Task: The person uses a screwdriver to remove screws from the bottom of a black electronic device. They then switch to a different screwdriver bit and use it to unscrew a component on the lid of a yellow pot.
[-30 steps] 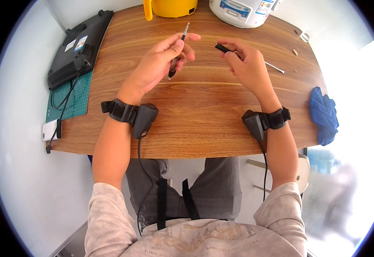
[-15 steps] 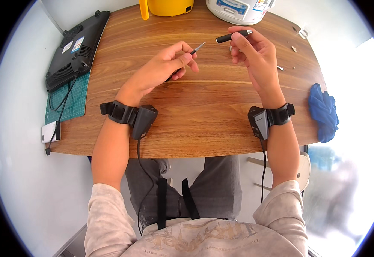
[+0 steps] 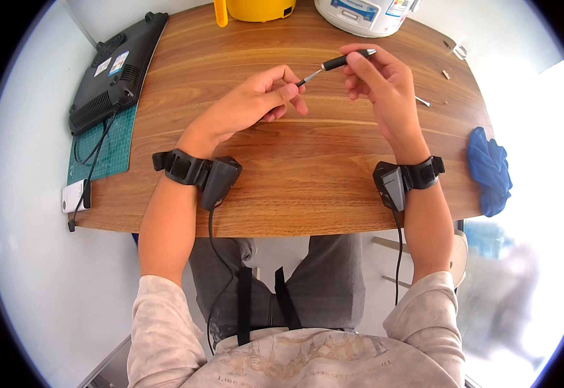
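Note:
Held in my left hand [image 3: 262,100] is a thin pen piece [image 3: 310,76], dark with a lighter slim end pointing up-right. My right hand [image 3: 383,87] grips a black pen barrel [image 3: 337,61] with a silver tip at its far right end. The slim piece's end meets or nearly meets the barrel's left end; I cannot tell if it is inside. Both wrists wear black strapped devices with cables. A thin light rod [image 3: 423,101] lies on the wooden table [image 3: 295,187] beside my right hand, partly hidden by it.
At the back stand a yellow container [image 3: 256,10] and a white appliance [image 3: 353,16]. At left are a black flat device [image 3: 101,84], green mat [image 3: 110,152], white small box [image 3: 74,197] and cables. A blue cloth [image 3: 488,171] and small bits lie at right.
My right hand rose and turned, showing the silver-tipped end of the barrel. My left hand angled its piece rightward, and the two pieces came together, end to end.

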Available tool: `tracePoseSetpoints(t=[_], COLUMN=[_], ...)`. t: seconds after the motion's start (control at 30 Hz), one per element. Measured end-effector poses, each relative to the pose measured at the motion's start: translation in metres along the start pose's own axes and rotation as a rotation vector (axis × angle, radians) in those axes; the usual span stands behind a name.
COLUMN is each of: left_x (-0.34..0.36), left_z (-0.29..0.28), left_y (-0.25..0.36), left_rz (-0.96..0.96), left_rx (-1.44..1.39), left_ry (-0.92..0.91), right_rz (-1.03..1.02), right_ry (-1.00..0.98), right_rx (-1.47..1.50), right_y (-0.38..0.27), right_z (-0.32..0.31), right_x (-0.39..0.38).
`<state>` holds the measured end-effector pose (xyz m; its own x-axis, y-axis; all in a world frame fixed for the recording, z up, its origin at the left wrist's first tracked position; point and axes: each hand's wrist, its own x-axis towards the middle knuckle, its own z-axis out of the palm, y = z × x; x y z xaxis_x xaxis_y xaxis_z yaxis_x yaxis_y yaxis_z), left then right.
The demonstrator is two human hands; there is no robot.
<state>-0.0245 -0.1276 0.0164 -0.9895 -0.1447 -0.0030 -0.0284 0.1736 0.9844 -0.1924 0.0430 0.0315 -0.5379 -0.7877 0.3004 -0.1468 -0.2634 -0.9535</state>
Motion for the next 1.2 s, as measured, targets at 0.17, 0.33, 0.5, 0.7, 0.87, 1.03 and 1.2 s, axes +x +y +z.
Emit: tracePoseSetpoints(t=[0.17,0.33,0.5,0.7,0.87,1.03,1.2], left_x=[0.001,0.0,-0.002,0.003,0.006,0.005,0.008], left_z=[0.0,0.001,0.005,-0.004,-0.003,-0.002,-0.008], left_y=[-0.001,0.0,-0.001,-0.007,-0.008,-0.005,-0.013], left_rz=[-0.003,-0.026,-0.002,0.05,0.135,0.073,0.081], left_rx=[-0.005,-0.01,0.043,0.107,0.206,0.306,0.333], left_ry=[0.004,0.011,0.071,0.104,0.153,0.187,0.234], right_rz=[0.006,0.045,0.135,0.169,0.175,0.231,-0.04], right_ry=[-0.002,-0.106,-0.186,-0.151,-0.165,-0.171,-0.029], right_rx=[0.058,-0.094,-0.186,-0.218,-0.297,-0.658,-0.375], right_y=[0.004,0.006,0.004,0.0,0.008,-0.002,0.019], right_z=[-0.003,0.005,0.012,0.014,0.006,0.01,0.008], right_x=[0.001,0.0,-0.005,-0.005,-0.001,0.001,0.001])
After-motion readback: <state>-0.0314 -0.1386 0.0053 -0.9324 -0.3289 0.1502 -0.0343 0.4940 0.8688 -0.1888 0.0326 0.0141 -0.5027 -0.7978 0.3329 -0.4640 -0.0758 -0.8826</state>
